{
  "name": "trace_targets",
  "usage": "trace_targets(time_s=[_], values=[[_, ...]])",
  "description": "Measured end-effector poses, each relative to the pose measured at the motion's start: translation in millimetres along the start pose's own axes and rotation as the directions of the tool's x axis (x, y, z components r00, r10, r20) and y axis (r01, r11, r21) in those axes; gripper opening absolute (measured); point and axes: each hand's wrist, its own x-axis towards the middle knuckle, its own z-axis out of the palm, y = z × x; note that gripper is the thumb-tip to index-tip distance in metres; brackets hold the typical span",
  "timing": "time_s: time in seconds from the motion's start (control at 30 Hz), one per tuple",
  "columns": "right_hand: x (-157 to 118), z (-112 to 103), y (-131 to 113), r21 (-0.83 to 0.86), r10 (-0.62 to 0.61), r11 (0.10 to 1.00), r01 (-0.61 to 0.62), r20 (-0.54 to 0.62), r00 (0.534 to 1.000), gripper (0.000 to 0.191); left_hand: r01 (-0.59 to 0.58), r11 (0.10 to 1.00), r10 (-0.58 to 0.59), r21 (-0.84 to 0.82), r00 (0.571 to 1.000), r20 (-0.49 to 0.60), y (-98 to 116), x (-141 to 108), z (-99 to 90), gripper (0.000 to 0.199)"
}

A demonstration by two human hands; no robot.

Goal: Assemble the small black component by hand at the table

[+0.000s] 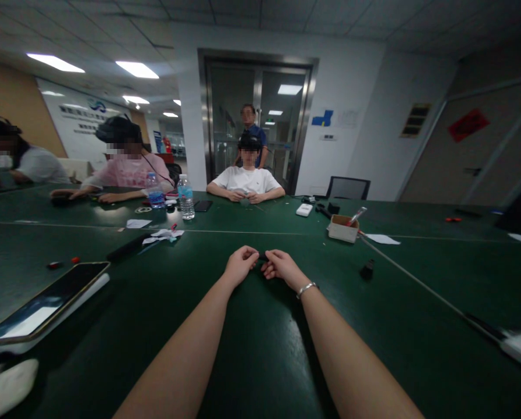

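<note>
Both arms reach out over the dark green table (260, 326). Between my fingertips, a small black object (261, 256) bridges the two hands. It is mostly covered by fingers, so its kind does not show. My left hand (241, 266) pinches its left end with thumb and forefinger. On the other side, my right hand (285, 270), with a silver bracelet (307, 288) at the wrist, grips the right end; its other fingers curl beneath. A small black piece (367, 269) lies on the table to the right of my right hand.
At left lies a phone (46, 299) on a white item. Beyond stand two water bottles (185, 198), near crumpled paper (163, 235). A small box (343, 228) holding a tool sits at right, by a cable (411, 273). Several people are across the table.
</note>
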Motion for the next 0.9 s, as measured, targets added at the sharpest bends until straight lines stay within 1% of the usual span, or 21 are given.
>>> trace_targets(time_s=[0.1,0.23,0.47,0.7,0.9], values=[[1.1,-0.6,1.2,-0.016,-0.006,1.0,0.006,0.011,1.0,0.014,0.038,0.999,-0.037,-0.036,0.999,0.01,-0.5,0.5,0.1,0.022],[2.0,-1.4,2.7,-0.03,-0.013,0.999,0.014,0.029,0.999,0.011,0.036,0.997,-0.035,-0.068,0.999,0.014,-2.4,1.9,0.3,0.021],[1.6,-3.1,4.2,-0.017,-0.024,1.0,0.025,0.056,0.998,0.009,0.13,0.99,-0.129,-0.049,0.991,0.015,-3.2,4.4,-0.1,0.023],[1.6,-4.6,6.1,0.006,-0.04,0.999,0.04,0.068,0.997,0.015,0.16,0.986,-0.159,-0.043,0.987,0.011,0.1,3.8,0.1,0.026],[1.3,-4.7,5.8,-0.003,-0.045,0.999,0.045,0.086,0.995,0.017,0.147,0.989,-0.147,-0.02,0.989,0.013,-0.9,4.1,-1.7,0.03]])
